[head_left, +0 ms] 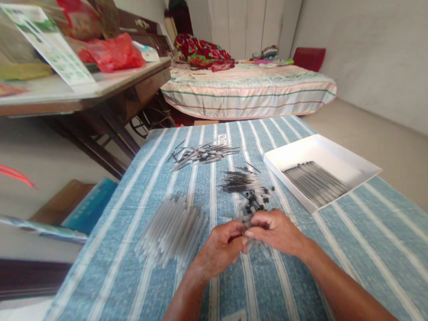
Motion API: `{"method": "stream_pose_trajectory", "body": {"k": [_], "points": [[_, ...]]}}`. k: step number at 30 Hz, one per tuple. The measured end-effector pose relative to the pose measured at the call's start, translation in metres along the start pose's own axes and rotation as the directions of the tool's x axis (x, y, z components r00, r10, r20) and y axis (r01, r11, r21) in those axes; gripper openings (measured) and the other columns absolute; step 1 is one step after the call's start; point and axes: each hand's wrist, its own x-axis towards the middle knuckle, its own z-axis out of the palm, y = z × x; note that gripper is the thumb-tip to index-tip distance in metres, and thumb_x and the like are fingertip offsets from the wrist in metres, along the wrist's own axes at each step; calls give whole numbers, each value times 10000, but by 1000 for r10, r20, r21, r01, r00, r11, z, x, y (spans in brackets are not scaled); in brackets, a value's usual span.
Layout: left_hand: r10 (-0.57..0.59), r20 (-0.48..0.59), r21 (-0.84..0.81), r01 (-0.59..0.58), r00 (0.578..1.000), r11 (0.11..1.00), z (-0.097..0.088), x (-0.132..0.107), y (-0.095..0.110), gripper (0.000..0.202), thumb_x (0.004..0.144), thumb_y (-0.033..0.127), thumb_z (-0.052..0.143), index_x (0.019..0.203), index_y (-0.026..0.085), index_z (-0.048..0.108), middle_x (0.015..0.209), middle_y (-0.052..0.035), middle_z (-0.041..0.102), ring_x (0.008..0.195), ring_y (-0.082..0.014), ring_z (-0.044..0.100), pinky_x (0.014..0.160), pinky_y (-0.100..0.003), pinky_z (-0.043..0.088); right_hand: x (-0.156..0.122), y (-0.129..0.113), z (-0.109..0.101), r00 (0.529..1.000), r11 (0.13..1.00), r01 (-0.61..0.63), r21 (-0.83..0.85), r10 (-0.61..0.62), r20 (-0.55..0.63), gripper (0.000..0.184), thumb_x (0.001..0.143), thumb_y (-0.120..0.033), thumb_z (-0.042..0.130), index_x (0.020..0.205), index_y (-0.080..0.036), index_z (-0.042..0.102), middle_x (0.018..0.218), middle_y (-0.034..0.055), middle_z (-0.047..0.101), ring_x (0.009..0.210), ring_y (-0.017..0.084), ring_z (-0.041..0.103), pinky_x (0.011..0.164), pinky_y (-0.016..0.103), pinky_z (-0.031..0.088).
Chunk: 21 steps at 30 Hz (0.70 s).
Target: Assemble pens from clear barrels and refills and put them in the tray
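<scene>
My left hand (222,245) and my right hand (279,231) meet over the cloth, thumbs and fingertips pinched together. Whatever lies between the fingertips is too small and hidden to name. Just beyond them is a heap of small black and clear caps (257,201), partly covered by my fingers. Behind the caps lies a bundle of thin dark sticks that look like pen refills (237,181). To the left of my left hand rests a pile of translucent whitish tubes, like pen barrels (175,229), blurred at the edges.
A white open box (273,163) at the right holds a row of dark-cored tubes (316,180). Farther back lies a loose scatter of thin sticks (206,153). Everything stands on a blue striped tablecloth (133,264). A wooden desk (120,84) borders the left; a bed (249,89) stands beyond.
</scene>
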Motion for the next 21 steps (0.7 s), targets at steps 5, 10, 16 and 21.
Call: {"method": "stream_pose_trajectory", "body": {"k": [5,10,16,21], "points": [[1,7,-4,-1,1000,1000,0,0,0,89,763,224,511,769,145,552,613,27,569,442,-60,428,416,-180,333,-1,0,1,1000,1000,-9,-24,9,21,442,836,-429,490,495,-148,516,437,-47,426,434,66,375,430,187,264],[2,-8,-18,-2,1000,1000,0,0,0,85,758,227,514,768,150,547,609,28,559,434,-57,420,409,-178,315,0,-2,-2,1000,998,-26,49,26,14,322,793,-403,555,589,-155,548,490,-53,447,463,68,384,431,179,276],[2,-13,-21,-2,1000,1000,1,0,-2,83,755,228,514,773,152,543,606,34,548,451,-59,424,418,-174,338,-2,-1,-2,999,999,-44,22,44,5,390,823,-416,508,531,-157,506,448,-50,432,440,68,388,422,180,260],[23,6,-8,-23,1000,1000,0,1,-7,89,748,227,517,772,148,550,615,33,532,476,-69,427,443,-186,344,-2,-4,-2,998,998,-40,57,37,41,296,816,-348,525,589,-157,530,484,-51,469,460,72,424,437,179,278]]}}
